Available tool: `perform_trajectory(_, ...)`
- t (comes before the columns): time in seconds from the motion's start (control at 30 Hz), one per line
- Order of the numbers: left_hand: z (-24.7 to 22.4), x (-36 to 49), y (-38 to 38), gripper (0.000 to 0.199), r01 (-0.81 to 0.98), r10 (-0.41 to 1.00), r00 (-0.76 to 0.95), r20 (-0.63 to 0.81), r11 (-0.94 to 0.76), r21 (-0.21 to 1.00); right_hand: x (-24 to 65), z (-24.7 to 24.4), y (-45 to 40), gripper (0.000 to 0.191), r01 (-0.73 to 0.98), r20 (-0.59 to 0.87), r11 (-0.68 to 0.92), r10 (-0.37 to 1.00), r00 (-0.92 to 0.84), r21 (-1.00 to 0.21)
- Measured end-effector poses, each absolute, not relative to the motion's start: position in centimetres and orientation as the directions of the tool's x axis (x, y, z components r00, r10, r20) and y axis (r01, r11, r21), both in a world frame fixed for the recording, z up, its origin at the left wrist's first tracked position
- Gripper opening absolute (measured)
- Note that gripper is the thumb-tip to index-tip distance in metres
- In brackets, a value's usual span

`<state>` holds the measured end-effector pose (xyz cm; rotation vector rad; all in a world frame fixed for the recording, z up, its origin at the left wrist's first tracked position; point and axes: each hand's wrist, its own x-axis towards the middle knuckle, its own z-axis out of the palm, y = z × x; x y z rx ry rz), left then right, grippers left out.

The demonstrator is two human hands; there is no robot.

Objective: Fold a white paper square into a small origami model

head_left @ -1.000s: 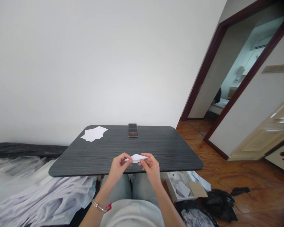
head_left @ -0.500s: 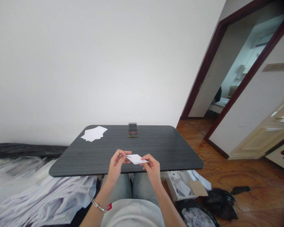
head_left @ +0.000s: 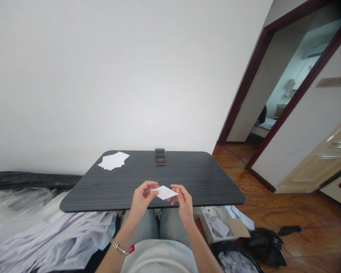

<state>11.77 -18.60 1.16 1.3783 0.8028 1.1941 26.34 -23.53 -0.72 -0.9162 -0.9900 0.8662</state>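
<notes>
A small white piece of paper (head_left: 164, 192), diamond-shaped and apparently folded, is held up above the near edge of the dark table (head_left: 125, 182). My left hand (head_left: 144, 192) pinches its left corner, thumb on top and fingers behind. At the opposite corner, my right hand (head_left: 182, 196) has its fingers curled around the tip, some of them behind or under the paper. Farther off, a loose pile of white paper pieces (head_left: 112, 161) lies at the table's back left.
A phone (head_left: 160, 156) lies at the back of the table, near the wall. To the left are heaped white cloth (head_left: 65, 235) and clear plastic (head_left: 22, 204). On the floor at right stand a box of papers (head_left: 216, 225), a bag of paper scraps (head_left: 235, 261) and a black plastic bag (head_left: 267, 244).
The paper has tilted so more of its face shows. My left thumb now lies over its left corner, and my right thumb and fingers have shifted at the right corner.
</notes>
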Motion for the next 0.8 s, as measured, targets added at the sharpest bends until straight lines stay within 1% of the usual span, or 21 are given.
perform_trajectory(0.1,1.27,11.64,-18.57,0.020,-0.097,0.927,0.258,0.272,-0.255,0.962,26.40,-0.55,-23.71,0.029,-0.195,0.314,0.374,0.906,0.283,-0.907)
perform_trajectory(0.2,1.33,11.51,-18.55,0.016,-0.041,0.904,0.255,0.344,-0.346,0.938,26.56,-0.51,-23.79,0.029,-0.187,0.352,0.408,0.895,0.273,-0.893)
perform_trajectory(0.27,1.32,11.47,-18.54,0.014,-0.033,0.893,0.257,0.368,-0.373,0.927,26.63,-0.50,-23.81,0.029,-0.174,0.367,0.422,0.888,0.277,-0.890)
perform_trajectory(0.4,1.24,11.50,-18.53,0.009,-0.044,0.890,0.255,0.377,-0.379,0.924,26.56,-0.50,-23.74,0.020,-0.108,0.346,0.381,0.905,0.249,-0.918)
perform_trajectory(0.5,1.24,11.55,-18.57,0.015,-0.048,0.900,0.257,0.352,-0.352,0.935,26.42,-0.61,-23.60,0.015,-0.056,0.332,0.354,0.913,0.237,-0.934)
perform_trajectory(0.57,1.25,11.57,-18.63,0.017,-0.044,0.891,0.281,0.357,-0.359,0.932,26.37,-0.72,-23.50,0.013,-0.057,0.319,0.343,0.915,0.247,-0.938)
perform_trajectory(0.67,1.21,11.59,-18.67,0.008,-0.041,0.861,0.317,0.398,-0.407,0.913,26.37,-0.78,-23.42,0.005,-0.054,0.336,0.362,0.903,0.267,-0.931)
perform_trajectory(0.8,1.06,11.59,-18.61,0.009,-0.053,0.851,0.326,0.413,-0.420,0.906,26.41,-0.58,-23.52,0.005,-0.029,0.371,0.393,0.887,0.275,-0.919)
